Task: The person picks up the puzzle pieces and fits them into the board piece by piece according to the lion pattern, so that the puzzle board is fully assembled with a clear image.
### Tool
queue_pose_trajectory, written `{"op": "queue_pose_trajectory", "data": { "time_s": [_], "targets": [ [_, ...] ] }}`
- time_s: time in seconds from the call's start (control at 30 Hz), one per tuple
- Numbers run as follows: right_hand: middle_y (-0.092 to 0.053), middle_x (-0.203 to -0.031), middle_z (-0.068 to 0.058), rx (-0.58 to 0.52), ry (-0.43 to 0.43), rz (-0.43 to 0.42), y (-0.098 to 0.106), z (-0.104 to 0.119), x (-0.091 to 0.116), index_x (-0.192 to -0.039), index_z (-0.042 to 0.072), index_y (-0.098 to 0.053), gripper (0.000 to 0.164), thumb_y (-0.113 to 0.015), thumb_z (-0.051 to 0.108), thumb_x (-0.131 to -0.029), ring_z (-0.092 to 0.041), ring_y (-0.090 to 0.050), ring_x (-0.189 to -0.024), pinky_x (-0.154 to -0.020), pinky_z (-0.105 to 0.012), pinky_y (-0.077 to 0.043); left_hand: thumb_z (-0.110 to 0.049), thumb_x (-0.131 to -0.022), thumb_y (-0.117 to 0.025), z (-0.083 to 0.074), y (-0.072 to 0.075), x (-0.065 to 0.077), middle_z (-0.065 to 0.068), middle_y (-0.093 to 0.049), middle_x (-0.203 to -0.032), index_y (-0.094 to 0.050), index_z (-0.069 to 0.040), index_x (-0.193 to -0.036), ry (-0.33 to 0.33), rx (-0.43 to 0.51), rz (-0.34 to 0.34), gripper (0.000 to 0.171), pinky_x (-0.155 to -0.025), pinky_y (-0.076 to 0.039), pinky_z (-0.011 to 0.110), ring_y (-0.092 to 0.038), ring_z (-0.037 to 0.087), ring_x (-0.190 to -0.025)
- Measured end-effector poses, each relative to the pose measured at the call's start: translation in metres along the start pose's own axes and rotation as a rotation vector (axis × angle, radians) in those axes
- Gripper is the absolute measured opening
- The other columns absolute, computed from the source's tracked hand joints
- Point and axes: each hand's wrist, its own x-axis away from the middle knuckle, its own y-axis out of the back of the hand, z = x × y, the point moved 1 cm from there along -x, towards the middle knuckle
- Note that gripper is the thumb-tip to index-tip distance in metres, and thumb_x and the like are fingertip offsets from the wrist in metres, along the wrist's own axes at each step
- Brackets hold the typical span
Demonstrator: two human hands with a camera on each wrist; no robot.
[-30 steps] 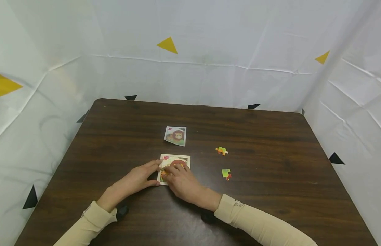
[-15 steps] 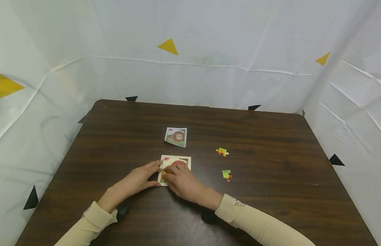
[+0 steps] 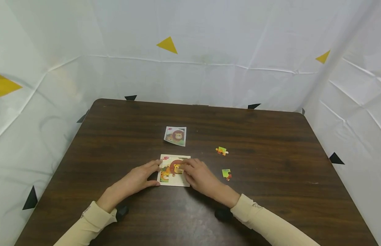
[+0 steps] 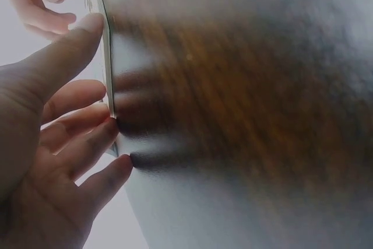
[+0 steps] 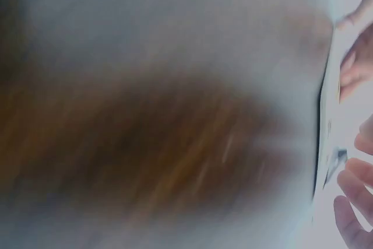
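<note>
A lion jigsaw puzzle board [image 3: 177, 180] with a pale frame lies on the table; its picture shows at left and centre, while its lower right is bare. My left hand [image 3: 138, 176] rests at the board's left side, thumb near the front corner, fingertips along the edge. In the left wrist view, the fingers [image 4: 96, 147] lie fairly straight beside the thin board edge [image 4: 108, 56]. Above the right part of the board is my right hand [image 3: 202, 177], fingers loosely bent, with no piece visible in them; it covers part of the lion.
Two loose puzzle pieces lie to the right: a yellow-green one [image 3: 222, 151] farther back and a green and red one [image 3: 226, 174] nearer. Behind the board is a lion picture card [image 3: 175, 136]. White sheeting [image 3: 206, 82] surrounds the brown table [image 3: 270, 143].
My right hand has moved rightward from the board's left-centre, uncovering the orange figure and bare lower area. My left hand has stayed at the left edge.
</note>
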Motion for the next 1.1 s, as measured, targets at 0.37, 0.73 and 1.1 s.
{"op": "queue_pose_trajectory", "data": {
  "time_s": [0.37, 0.73, 1.1],
  "targets": [
    [-0.062, -0.117, -0.015, 0.067, -0.164, -0.183, 0.036, -0.066, 0.039, -0.113, 0.002, -0.067, 0.026, -0.068, 0.004, -0.087, -0.031, -0.057, -0.104, -0.077, -0.047, -0.048, -0.032, -0.082, -0.077, 0.001, 0.0, 0.001, 0.014, -0.045, -0.144, -0.06, -0.005, -0.123, 0.001, 0.002, 0.003, 0.052, -0.097, -0.046, 0.045, -0.049, 0.031, -0.127],
    [-0.06, -0.121, -0.016, 0.065, -0.382, -0.152, 0.062, -0.096, 0.075, -0.119, 0.001, -0.064, 0.031, -0.068, 0.007, -0.089, -0.036, -0.054, -0.105, -0.079, -0.052, -0.046, -0.034, -0.083, -0.076, 0.003, 0.001, 0.0, 0.013, -0.043, -0.147, -0.06, -0.006, -0.124, 0.007, 0.012, 0.014, 0.052, -0.099, -0.045, 0.045, -0.047, 0.03, -0.13],
    [-0.056, -0.13, -0.02, 0.039, -0.403, -0.039, 0.063, -0.102, 0.07, -0.13, 0.0, -0.056, 0.044, -0.069, 0.009, -0.089, -0.04, -0.053, -0.112, -0.085, -0.06, -0.045, -0.032, -0.083, -0.076, -0.001, 0.002, 0.001, 0.015, -0.045, -0.145, -0.061, -0.005, -0.121, -0.014, 0.012, -0.004, 0.049, -0.096, -0.047, 0.044, -0.048, 0.031, -0.128]
  ]
}}
